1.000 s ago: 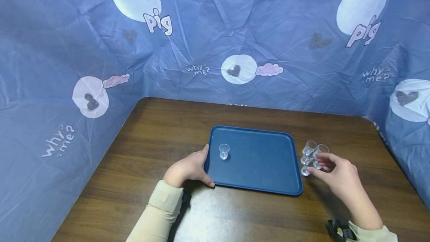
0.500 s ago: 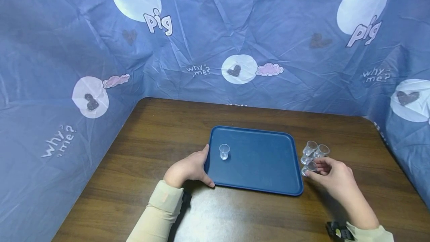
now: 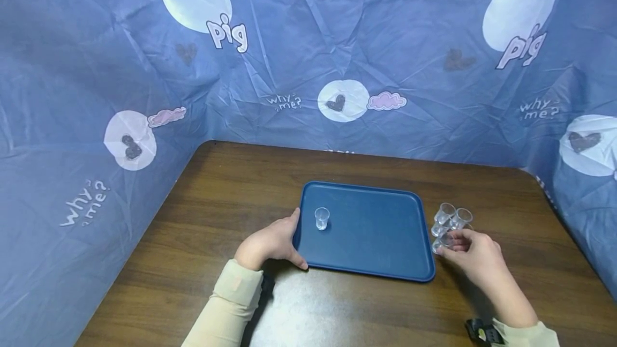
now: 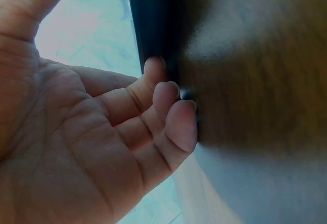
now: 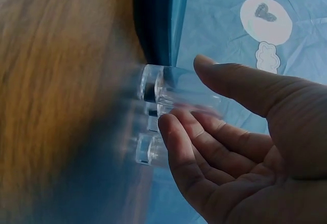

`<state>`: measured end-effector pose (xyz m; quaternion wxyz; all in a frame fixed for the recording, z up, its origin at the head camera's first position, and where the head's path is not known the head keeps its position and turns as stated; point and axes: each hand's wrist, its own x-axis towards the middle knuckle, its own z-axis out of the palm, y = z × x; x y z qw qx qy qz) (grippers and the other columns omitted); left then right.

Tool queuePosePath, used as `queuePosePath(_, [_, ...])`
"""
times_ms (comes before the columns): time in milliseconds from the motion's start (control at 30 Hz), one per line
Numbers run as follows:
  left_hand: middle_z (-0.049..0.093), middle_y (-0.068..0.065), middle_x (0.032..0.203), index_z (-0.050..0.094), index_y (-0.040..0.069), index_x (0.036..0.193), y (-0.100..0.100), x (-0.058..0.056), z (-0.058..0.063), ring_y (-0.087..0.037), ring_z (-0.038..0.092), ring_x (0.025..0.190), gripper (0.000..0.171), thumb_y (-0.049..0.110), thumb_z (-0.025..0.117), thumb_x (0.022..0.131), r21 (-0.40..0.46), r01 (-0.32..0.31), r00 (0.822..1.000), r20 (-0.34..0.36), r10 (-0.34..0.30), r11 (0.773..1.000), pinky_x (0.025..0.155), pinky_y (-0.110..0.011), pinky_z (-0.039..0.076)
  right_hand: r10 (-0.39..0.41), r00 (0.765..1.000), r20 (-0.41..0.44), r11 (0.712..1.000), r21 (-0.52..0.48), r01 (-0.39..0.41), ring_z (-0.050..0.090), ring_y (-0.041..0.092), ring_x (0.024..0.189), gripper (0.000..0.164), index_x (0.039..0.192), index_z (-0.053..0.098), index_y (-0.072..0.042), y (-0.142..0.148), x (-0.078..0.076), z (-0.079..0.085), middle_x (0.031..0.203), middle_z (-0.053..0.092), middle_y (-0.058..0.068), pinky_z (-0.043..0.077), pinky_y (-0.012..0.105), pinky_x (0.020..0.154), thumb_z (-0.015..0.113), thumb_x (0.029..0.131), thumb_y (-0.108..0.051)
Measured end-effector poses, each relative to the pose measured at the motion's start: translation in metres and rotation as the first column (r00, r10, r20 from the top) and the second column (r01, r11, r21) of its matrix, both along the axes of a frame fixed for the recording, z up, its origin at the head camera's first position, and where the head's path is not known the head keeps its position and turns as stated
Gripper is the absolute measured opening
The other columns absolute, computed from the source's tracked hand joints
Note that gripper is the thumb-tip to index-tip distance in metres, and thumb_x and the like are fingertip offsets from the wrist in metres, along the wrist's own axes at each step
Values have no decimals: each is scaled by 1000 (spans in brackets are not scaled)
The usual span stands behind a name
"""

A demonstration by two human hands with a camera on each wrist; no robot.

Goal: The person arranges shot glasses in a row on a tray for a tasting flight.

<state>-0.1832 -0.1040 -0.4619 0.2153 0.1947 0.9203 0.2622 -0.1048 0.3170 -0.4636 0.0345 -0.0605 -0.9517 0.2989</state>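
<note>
A blue rectangular tray point(image 3: 371, 234) lies on the table with one clear shot glass point(image 3: 322, 219) upright near its left side. My left hand point(image 3: 270, 240) rests against the tray's left edge and near corner, its fingers loosely bent, touching the rim in the left wrist view. Beyond the tray's right edge, my right hand point(image 3: 474, 256) pinches the nearest shot glass point(image 5: 186, 86) of a cluster between thumb and fingers. That glass stands upright at table level. More clear shot glasses point(image 3: 444, 212) stand close behind it, partly covered by my fingers.
The brown wooden table point(image 3: 231, 186) carries the tray and glasses. A blue printed cloth point(image 3: 270, 58) hangs along the table's back and sides. Several glasses crowd close together beside the held one.
My right hand has moved slightly down and left, its thumb and fingers coming around the nearest glass. The left hand, the tray and the glass on it have stayed in place.
</note>
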Motion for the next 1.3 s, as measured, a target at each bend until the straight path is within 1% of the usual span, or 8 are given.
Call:
queuePosePath(200, [36, -28, 155, 13, -11, 157, 0, 1, 1, -35, 38, 141, 136, 32, 100, 63, -2, 2, 1000, 2, -2, 1000, 114, -43, 32, 7, 1000, 18, 1000, -15, -6, 69, 23, 77, 39, 104, 70, 7, 1, -1, -1, 84, 73, 7, 54, 36, 66, 87, 81, -20])
queuePosePath(367, [35, -29, 155, 13, -12, 157, 0, 2, 2, -35, 38, 141, 136, 32, 100, 63, 3, 7, 1000, -2, -7, 1000, 114, -43, 32, 6, 1000, 6, 1000, -11, -6, 70, 23, 77, 35, 102, 71, 7, 0, -1, -2, 84, 73, 7, 55, 34, 64, 86, 82, -17])
queuePosePath(500, [35, -29, 155, 14, -12, 157, 0, 2, 1, -36, 38, 141, 136, 32, 101, 62, 1, 5, 1000, -4, -5, 1000, 115, -43, 31, 1, 1000, -6, 1000, -2, -1, 69, 22, 75, 33, 100, 72, 5, 0, 0, -4, 83, 73, 6, 54, 36, 64, 86, 82, -17])
queuePosePath(700, [35, -29, 156, 13, -12, 157, 0, 1, 0, -35, 37, 142, 136, 33, 101, 62, -3, 6, 1000, -5, -6, 1000, 115, -43, 31, -3, 999, -49, 1000, 11, 3, 68, 20, 73, 29, 97, 72, 3, -1, 1, -6, 80, 72, 4, 52, 36, 62, 86, 81, -17])
queuePosePath(900, [34, -28, 156, 13, -11, 157, 0, 1, 0, -35, 37, 142, 137, 34, 100, 62, -11, 5, 1000, -9, -5, 1000, 115, -42, 31, 0, 991, -137, 999, 35, 5, 67, 19, 71, 24, 92, 72, -1, -4, 3, -3, 77, 71, 1, 52, 35, 61, 87, 80, -16])
queuePosePath(1033, [34, -28, 156, 13, -12, 157, 0, 0, 0, -35, 37, 142, 137, 34, 100, 62, -12, 7, 1000, -11, -8, 1000, 114, -42, 32, 12, 983, -182, 999, 39, -5, 65, 15, 69, 25, 90, 72, -2, -7, 1, 0, 76, 71, 0, 50, 30, 59, 89, 79, -17])
queuePosePath(1167, [33, -28, 157, 13, -11, 157, 0, 0, 0, -35, 36, 142, 137, 35, 100, 62, -16, 7, 1000, -12, -7, 1000, 115, -42, 32, 22, 982, -190, 1000, 6, -21, 65, 15, 69, 28, 92, 73, 0, -12, -2, 2, 77, 71, 2, 50, 25, 56, 89, 79, -18])
queuePosePath(1300, [33, -28, 157, 13, -11, 157, -1, 0, 0, -35, 36, 143, 137, 34, 100, 62, -17, 5, 1000, -11, -5, 1000, 115, -43, 31, 29, 983, -184, 999, -24, -34, 66, 16, 70, 30, 96, 73, 2, -19, -6, 4, 79, 72, 3, 51, 22, 56, 89, 80, -17])
